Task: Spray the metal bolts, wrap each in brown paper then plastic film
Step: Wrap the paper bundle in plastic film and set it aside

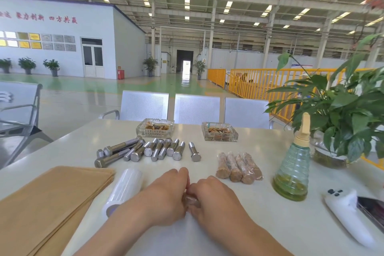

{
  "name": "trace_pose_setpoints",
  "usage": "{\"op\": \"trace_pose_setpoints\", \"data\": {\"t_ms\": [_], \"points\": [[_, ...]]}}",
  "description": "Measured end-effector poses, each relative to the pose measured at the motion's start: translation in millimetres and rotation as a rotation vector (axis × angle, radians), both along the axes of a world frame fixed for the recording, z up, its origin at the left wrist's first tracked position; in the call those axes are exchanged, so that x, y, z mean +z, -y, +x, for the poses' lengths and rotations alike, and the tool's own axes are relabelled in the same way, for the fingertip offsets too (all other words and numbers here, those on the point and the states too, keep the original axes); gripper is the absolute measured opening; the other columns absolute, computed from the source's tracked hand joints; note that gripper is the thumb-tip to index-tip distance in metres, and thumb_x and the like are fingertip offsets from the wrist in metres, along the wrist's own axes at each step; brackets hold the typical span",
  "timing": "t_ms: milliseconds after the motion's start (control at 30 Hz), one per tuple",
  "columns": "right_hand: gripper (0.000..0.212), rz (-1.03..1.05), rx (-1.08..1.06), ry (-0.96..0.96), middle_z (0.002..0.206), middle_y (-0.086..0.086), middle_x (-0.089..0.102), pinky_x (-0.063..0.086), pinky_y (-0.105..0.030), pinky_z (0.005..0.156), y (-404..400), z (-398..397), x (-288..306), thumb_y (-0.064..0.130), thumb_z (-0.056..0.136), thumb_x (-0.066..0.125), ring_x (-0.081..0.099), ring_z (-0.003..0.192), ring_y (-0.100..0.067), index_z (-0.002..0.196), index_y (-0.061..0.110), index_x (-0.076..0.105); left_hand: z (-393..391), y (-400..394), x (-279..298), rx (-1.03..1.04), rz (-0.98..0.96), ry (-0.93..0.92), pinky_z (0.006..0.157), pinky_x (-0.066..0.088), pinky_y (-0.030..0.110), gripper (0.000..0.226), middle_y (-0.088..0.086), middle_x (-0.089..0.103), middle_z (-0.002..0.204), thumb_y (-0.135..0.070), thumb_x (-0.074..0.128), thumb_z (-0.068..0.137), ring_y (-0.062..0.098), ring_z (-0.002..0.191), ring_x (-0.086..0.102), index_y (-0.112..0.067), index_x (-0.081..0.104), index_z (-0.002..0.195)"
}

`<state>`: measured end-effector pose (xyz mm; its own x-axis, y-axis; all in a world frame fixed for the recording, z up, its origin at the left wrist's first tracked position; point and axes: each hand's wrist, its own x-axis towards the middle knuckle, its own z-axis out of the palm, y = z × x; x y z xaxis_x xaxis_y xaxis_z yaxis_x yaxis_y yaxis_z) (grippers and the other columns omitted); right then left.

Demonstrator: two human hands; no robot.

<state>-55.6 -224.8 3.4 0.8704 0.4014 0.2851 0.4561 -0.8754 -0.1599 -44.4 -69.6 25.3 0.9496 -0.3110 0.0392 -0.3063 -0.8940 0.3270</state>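
Wrapped bolt [191,201], both hands' fingers [184,174] curled around

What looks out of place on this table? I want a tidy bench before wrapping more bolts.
Mostly orderly. The bare bolts lie in a loose row, but a few at its left end are askew and overlapping. Two ashtrays with cigarette butts sit just behind them, unrelated to the wrapping.

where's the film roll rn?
Head view: the plastic film roll lies on the table's near left, between the brown paper stack and the left hand, in front of the bare bolts.
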Motion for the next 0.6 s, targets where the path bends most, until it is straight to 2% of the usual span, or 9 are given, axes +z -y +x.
{"op": "trace_pose_setpoints", "data": {"t_ms": [100, 167, 233, 300, 400, 433, 500, 567, 600], "points": [[0.015, -0.027, -0.038, 0.04, 0.099, -0.002, 0.063, 0.032, -0.032, 0.073, -5, -1, -1, 0.024, 0.096, 0.054, 0.044, 0.113, -0.023, 0.106, 0.024, 0.065, 0, -24, 18, 0.08, -0.133, -0.1, 0.069, 0.045, 0.015, 0.019, -0.017, 0.064, 0.106, -0.031, 0.067, 0.089, 0.0, 0.082, 0.06, -0.039, 0.058, 0.104], [0.01, -0.036, -0.052, 0.047, 0.099, -0.002, 0.063, 0.031, -0.031, 0.073, -6, -3, 0, 0.023, 0.095, 0.054, 0.042, 0.114, -0.023, 0.1, 0.022, 0.063, -3, -50, 31, 0.268, 0.014, 0.03, 0.078, 0.047, 0.021, 0.017, -0.017, 0.06, 0.112, -0.042, 0.06, 0.091, 0.006, 0.096, 0.06, -0.04, 0.056, 0.107], [0.008, -0.047, -0.062, 0.052, 0.101, -0.003, 0.064, 0.03, -0.031, 0.072, -8, -4, 0, 0.02, 0.095, 0.055, 0.042, 0.114, -0.023, 0.1, 0.021, 0.062, -3, -74, 32, 0.476, 0.279, 0.103, 0.082, 0.045, 0.031, 0.039, -0.011, 0.048, 0.108, -0.065, 0.055, 0.087, 0.016, 0.103, 0.054, -0.036, 0.051, 0.113], [0.012, -0.046, -0.083, 0.058, 0.106, -0.003, 0.064, 0.03, -0.032, 0.073, -12, -8, 0, 0.017, 0.096, 0.055, 0.044, 0.114, -0.024, 0.106, 0.021, 0.061, -4, -82, 26, 0.536, 0.304, -0.008, 0.073, 0.045, 0.032, 0.064, -0.008, 0.044, 0.098, -0.081, 0.055, 0.079, 0.019, 0.091, 0.052, -0.029, 0.043, 0.115], [0.025, -0.025, -0.121, 0.088, 0.11, -0.004, 0.065, 0.03, -0.035, 0.07, -16, -15, -1, 0.013, 0.096, 0.053, 0.046, 0.113, -0.027, 0.119, 0.023, 0.05, -9, -81, 18, 0.503, 0.158, -0.115, 0.051, 0.053, 0.029, 0.08, -0.007, 0.057, 0.095, -0.069, 0.065, 0.077, 0.014, 0.076, 0.063, -0.021, 0.036, 0.133], [0.027, -0.017, -0.133, 0.099, 0.107, -0.005, 0.065, 0.028, -0.037, 0.066, -17, -17, -1, 0.012, 0.096, 0.053, 0.046, 0.112, -0.028, 0.119, 0.024, 0.046, -10, -83, 17, 0.502, 0.106, -0.096, 0.052, 0.054, 0.028, 0.074, -0.004, 0.059, 0.093, -0.062, 0.066, 0.078, 0.013, 0.076, 0.064, -0.02, 0.038, 0.132], [0.028, -0.019, -0.145, 0.105, 0.091, -0.008, 0.057, 0.025, -0.038, 0.057, -19, -19, -1, 0.011, 0.095, 0.054, 0.047, 0.111, -0.029, 0.118, 0.024, 0.044, -13, -88, 26, 0.524, -0.026, -0.075, 0.067, 0.052, 0.028, 0.063, -0.001, 0.06, 0.093, -0.058, 0.067, 0.077, 0.016, 0.086, 0.062, -0.022, 0.047, 0.126], [0.03, -0.021, -0.158, 0.092, 0.076, -0.003, 0.036, 0.028, -0.037, 0.061, -19, -20, -2, 0.011, 0.094, 0.054, 0.047, 0.112, -0.03, 0.12, 0.024, 0.046, -18, -92, 48, 0.521, -0.325, -0.089, 0.075, 0.057, 0.035, 0.059, 0.005, 0.066, 0.094, -0.06, 0.068, 0.065, 0.023, 0.085, 0.068, -0.028, 0.056, 0.112], [0.03, -0.011, -0.152, 0.085, 0.074, -0.001, 0.031, 0.031, -0.036, 0.066, -19, -21, -2, 0.012, 0.095, 0.054, 0.047, 0.113, -0.03, 0.121, 0.023, 0.047, -22, -91, 62, 0.498, -0.5, -0.073, 0.071, 0.06, 0.038, 0.056, 0.008, 0.07, 0.089, -0.058, 0.069, 0.059, 0.025, 0.076, 0.071, -0.029, 0.059, 0.107]]}}
